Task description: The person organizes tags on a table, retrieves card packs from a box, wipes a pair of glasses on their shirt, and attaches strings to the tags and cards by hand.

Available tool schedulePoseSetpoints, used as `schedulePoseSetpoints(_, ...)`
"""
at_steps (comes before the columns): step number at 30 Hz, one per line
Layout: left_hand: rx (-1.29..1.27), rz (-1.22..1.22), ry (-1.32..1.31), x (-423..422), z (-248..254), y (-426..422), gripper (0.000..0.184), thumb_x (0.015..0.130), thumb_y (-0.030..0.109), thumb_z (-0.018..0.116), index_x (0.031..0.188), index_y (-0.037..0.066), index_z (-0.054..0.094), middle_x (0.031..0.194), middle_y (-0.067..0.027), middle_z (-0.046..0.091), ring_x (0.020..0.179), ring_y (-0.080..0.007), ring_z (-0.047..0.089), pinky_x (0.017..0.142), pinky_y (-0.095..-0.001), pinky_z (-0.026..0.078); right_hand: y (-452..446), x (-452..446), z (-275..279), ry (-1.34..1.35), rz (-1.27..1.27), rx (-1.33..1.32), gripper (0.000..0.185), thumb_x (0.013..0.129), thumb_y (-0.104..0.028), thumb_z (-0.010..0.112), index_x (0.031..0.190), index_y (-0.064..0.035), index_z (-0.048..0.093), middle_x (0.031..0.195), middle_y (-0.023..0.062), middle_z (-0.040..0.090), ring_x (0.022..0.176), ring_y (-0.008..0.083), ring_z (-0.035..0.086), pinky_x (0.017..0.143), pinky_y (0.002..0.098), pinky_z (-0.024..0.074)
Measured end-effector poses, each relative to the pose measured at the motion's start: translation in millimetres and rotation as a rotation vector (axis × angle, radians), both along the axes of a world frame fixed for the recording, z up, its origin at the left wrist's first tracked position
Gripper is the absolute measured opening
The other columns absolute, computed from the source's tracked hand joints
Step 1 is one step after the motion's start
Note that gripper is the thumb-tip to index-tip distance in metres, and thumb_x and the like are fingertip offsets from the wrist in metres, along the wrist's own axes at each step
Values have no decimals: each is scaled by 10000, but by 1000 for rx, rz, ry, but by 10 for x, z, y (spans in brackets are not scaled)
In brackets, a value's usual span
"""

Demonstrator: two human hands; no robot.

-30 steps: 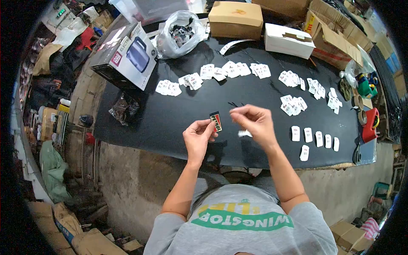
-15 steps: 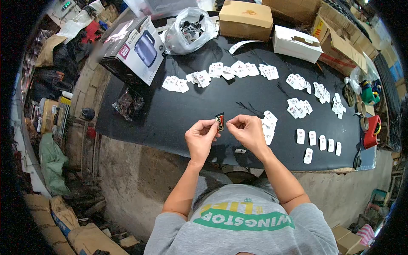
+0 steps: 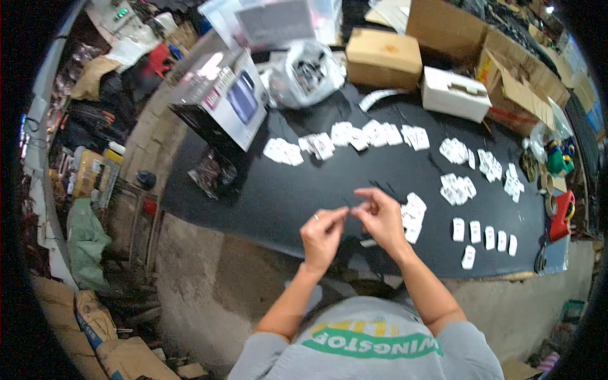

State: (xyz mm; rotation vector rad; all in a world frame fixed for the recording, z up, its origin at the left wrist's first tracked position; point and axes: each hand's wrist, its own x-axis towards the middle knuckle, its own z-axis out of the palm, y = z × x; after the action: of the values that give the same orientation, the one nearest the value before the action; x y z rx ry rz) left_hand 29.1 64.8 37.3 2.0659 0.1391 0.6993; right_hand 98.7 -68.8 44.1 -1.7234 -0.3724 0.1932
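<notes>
A crumpled dark plastic bag (image 3: 212,174) lies near the left edge of the table (image 3: 278,196). Behind it, toward the far left corner, a kettle box (image 3: 228,104) stands at a slant. Next along the far edge sits a clear bag (image 3: 307,79), open at the top, with small dark pieces inside. In front of these, a row of white tags (image 3: 283,152) in loose, overlapping piles runs toward the middle.

The left hand (image 3: 323,237) is over the near edge, about midway along, thumb and fingers pinched together. The right hand (image 3: 383,221) faces it, its thumb and forefinger brought close to the left fingertips. Both are blurred, so I cannot tell whether either one grips anything. A small pale slip (image 3: 368,242) lies by the near edge, below the right hand. Just beside that hand on the right, in from the near edge, is a fan of white tags (image 3: 415,218).

A brown box (image 3: 384,60) and then a white box (image 3: 455,95) stand along the far edge. Farther right, five small stacks (image 3: 475,232) form a line, with a sixth stack (image 3: 468,257) nearer the near edge. An open cardboard box (image 3: 516,85) fills the far right corner, and a red tape dispenser (image 3: 560,216) stands at the right edge.
</notes>
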Motion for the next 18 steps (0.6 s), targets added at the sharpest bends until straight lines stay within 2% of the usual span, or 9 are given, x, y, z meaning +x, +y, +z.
schedulePoseSetpoints(3, -18, -19, -26, -23, -42, 30, 203, 764, -62, 666, 925, 53, 713, 818, -93, 690, 683, -176, 652, 612, -280, 511, -19, 55, 42, 299, 155, 63, 196, 820, -12, 653, 1004, 55, 643, 773, 68, 667, 581, 73, 594, 521, 201, 475)
schedulePoseSetpoints(5, 42, -3, -78, -21, -94, 96, 188, 763, -58, 672, 910, 53, 706, 826, -91, 690, 720, -189, 664, 614, -286, 517, -33, 95, 60, 404, 263, 107, 161, 837, -22, 644, 976, 60, 650, 814, 101, 681, 650, 115, 651, 565, 207, 509)
schedulePoseSetpoints(9, 167, 4, -151, -89, -69, 226, 140, 754, -29, 697, 867, 53, 694, 844, -93, 695, 765, -239, 668, 666, -309, 523, 52, 140, 40, 478, 382, 208, 140, 861, -80, 652, 930, 42, 654, 797, 85, 677, 705, 135, 672, 602, 229, 533)
schedulePoseSetpoints(11, 303, 69, -109, -167, -56, 267, 122, 755, -11, 701, 860, 51, 690, 838, -92, 692, 777, -259, 666, 696, -322, 521, 152, 159, 99, 492, 384, 124, 162, 865, -132, 663, 916, 23, 659, 783, 73, 670, 676, 121, 659, 574, 218, 511)
schedulePoseSetpoints(12, 298, 81, -101, -201, -66, 286, 122, 755, -11, 701, 860, 51, 690, 838, -92, 692, 777, -259, 666, 696, -322, 521, 219, 202, 69, 323, 348, 18, 153, 866, -129, 657, 897, 20, 655, 755, 74, 666, 634, 120, 643, 545, 228, 496)
schedulePoseSetpoints(13, 212, 117, -73, -228, -87, 299, 104, 763, 0, 699, 854, 49, 687, 838, -92, 690, 770, -243, 668, 686, -318, 524, 290, 251, 23, 158, 311, -89, 145, 866, -127, 650, 879, 18, 652, 727, 75, 662, 591, 118, 627, 516, 237, 482)
schedulePoseSetpoints(14, 119, 152, -37, -272, -121, 298, 87, 770, 10, 697, 848, 47, 685, 837, -91, 688, 763, -227, 671, 677, -313, 527, 398, 347, -70, 170, 307, 24, 152, 860, -135, 654, 850, 16, 643, 701, 72, 656, 563, 114, 611, 500, 241, 468)
schedulePoseSetpoints(15, -129, 115, 46, -325, -158, 313, 89, 797, 21, 684, 886, 29, 673, 845, -74, 689, 755, -164, 667, 662, -289, 536, 507, 427, -144, 196, 296, 131, 164, 854, -144, 658, 822, 15, 633, 675, 69, 649, 535, 110, 595, 485, 245, 455)
schedulePoseSetpoints(18, -598, 93, 206, -480, -431, 395, 132, 846, 15, 647, 974, -18, 634, 869, -67, 680, 764, -120, 653, 662, -256, 545, 812, 545, 36, 202, 336, -13, 158, 886, -140, 615, 804, -6, 603, 646, 61, 634, 515, 111, 604, 440, 227, 436)
